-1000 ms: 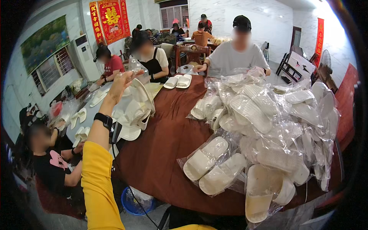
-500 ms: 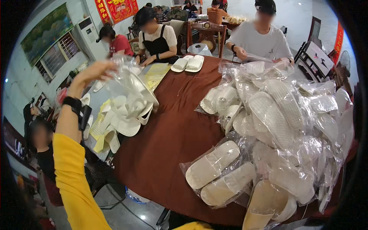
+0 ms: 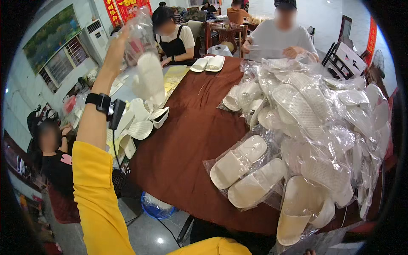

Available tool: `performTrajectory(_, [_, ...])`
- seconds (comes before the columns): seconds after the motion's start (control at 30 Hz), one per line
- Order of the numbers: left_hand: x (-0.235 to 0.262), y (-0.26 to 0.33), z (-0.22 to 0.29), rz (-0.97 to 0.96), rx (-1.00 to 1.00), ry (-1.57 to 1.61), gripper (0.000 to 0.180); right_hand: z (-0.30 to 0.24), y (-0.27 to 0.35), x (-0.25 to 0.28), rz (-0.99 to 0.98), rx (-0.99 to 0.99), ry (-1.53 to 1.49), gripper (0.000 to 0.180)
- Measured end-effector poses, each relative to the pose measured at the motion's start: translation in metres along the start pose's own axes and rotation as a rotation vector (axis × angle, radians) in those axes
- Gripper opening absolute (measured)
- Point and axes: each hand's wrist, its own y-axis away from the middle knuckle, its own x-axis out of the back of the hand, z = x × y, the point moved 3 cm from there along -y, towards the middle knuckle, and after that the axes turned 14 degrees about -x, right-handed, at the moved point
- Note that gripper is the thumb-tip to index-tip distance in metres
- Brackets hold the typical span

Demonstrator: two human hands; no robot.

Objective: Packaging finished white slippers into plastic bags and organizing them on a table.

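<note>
My left hand [image 3: 115, 53] is raised over the far left of the table, its fingers closed round the upper part of a clear plastic bag [image 3: 140, 36]. Below the bag a white slipper [image 3: 151, 78] hangs upright; whether it is inside the bag or sliding out I cannot tell. Beneath it lies a loose heap of white slippers [image 3: 140, 125] on yellow sheets. Of my right hand [image 3: 310, 252], only what look like fingertips show at the lower edge, beside a bagged slipper [image 3: 293, 219]; what they hold is hidden.
Bagged white slippers [image 3: 306, 102] form a big pile on the right of the brown tablecloth [image 3: 182, 148]. One bare pair [image 3: 207, 63] sits at the far edge. Co-workers sit or stand across and at left. A blue basket [image 3: 157, 208] stands on the floor.
My left hand has risen with the plastic bag. A slipper now hangs apart below it, while other slippers stay in the heap. What look like right fingertips have appeared at the lower edge.
</note>
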Motion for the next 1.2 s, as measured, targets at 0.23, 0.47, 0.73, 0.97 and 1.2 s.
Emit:
performTrajectory(0.23, [0.008,0.028,0.028,-0.182,0.067,-0.022,0.07,-0.007,0.018,-0.004,-0.052,0.131,-0.225,0.039])
performTrajectory(0.47, [0.013,0.076,0.112,-0.204,-0.144,-0.062,0.058,-0.027,0.033,-0.015,0.026,0.254,-0.29,0.038])
performTrajectory(0.73, [-0.059,0.326,0.164,-0.557,0.609,0.836,0.04,-0.179,0.187,-0.026,0.497,0.596,-0.221,0.024])
performTrajectory(0.97, [-0.061,0.462,0.126,-0.433,0.993,0.765,0.016,-0.275,0.278,-0.128,0.125,1.212,0.319,0.027])
performTrajectory(1.2, [-0.044,0.465,0.104,-0.345,0.938,0.552,0.01,-0.332,0.274,-0.236,0.044,1.645,0.704,0.048])
